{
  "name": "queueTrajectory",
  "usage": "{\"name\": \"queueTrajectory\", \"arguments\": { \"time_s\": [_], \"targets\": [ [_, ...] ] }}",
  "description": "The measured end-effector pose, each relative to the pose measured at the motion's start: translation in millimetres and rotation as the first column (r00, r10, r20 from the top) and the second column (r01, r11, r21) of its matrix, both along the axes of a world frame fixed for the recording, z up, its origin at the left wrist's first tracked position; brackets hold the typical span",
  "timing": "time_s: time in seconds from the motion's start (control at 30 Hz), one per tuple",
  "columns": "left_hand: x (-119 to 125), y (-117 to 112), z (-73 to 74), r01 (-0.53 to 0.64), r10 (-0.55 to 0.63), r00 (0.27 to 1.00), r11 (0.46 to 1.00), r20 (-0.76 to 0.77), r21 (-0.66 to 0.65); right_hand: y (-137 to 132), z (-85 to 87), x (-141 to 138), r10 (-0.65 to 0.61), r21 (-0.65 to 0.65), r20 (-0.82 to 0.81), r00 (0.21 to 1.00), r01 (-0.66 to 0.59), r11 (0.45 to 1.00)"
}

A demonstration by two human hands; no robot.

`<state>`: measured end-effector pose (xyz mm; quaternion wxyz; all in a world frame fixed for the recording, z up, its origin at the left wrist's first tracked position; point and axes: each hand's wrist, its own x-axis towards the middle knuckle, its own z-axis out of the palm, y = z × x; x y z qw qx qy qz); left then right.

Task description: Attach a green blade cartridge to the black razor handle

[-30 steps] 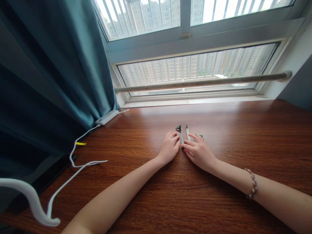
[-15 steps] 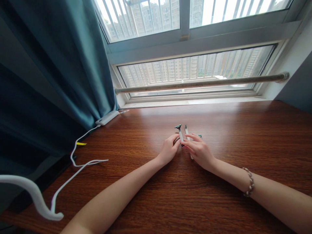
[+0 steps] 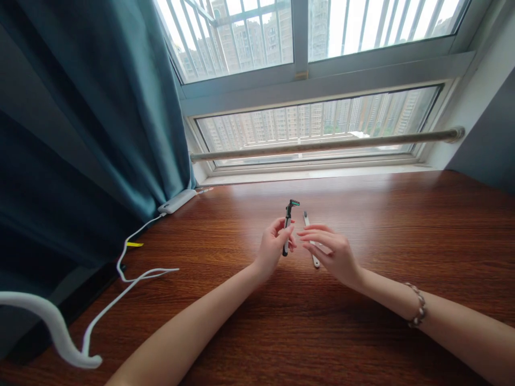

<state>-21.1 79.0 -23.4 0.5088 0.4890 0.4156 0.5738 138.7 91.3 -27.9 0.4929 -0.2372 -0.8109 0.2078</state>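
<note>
My left hand point(image 3: 272, 247) pinches the handle of a razor point(image 3: 288, 225) with a black-and-white handle and a green head, holding it upright above the wooden table point(image 3: 362, 321). My right hand point(image 3: 332, 250) hovers just to its right, fingers loosely stretched toward the razor, holding nothing. Under the right hand's fingers a second, white razor handle point(image 3: 310, 236) lies flat on the table, partly hidden. A beaded bracelet point(image 3: 417, 306) is on my right wrist.
A teal curtain point(image 3: 80, 123) hangs along the left. A white power bank point(image 3: 177, 200) sits at the curtain's foot, and its white cable point(image 3: 132, 276) trails over the table's left side. The window sill and a metal rail point(image 3: 322, 145) run along the back.
My left hand has picked the green-headed razor up from the table and stood it upright. My right hand has lifted slightly off the other handle.
</note>
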Motion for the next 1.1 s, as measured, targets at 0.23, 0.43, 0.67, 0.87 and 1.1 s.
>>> {"name": "queueTrajectory", "arguments": {
  "time_s": [0.23, 0.43, 0.67, 0.87, 1.1],
  "targets": [
    [2.3, -10.9, 12.2, 0.078, -0.057, 0.976, 0.993, -0.210, 0.091, 18.6, 20.1, 10.8, 0.019, -0.507, -0.223, 0.975, -0.133, 0.852],
    [0.5, -13.7, 16.0, 0.178, -0.152, 0.949, 0.981, -0.276, 0.073, 25.8, 27.2, 18.2, 0.143, -0.422, -0.172, 0.975, -0.204, 0.883],
    [-1.4, -9.1, 11.2, 0.292, -0.288, 0.936, 0.956, -0.203, -0.012, 29.5, 23.5, 19.5, 0.277, -0.378, -0.161, 0.947, -0.319, 0.869],
    [-1.6, -7.8, 11.6, 0.269, -0.281, 0.942, 0.959, -0.186, -0.086, 29.9, 21.5, 18.1, 0.284, -0.449, -0.202, 0.937, -0.346, 0.824],
    [-1.1, -7.0, 10.5, 0.261, -0.279, 0.943, 0.958, -0.182, -0.115, 31.3, 17.2, 17.6, 0.306, -0.491, -0.253, 0.918, -0.394, 0.777]
  ]
}}
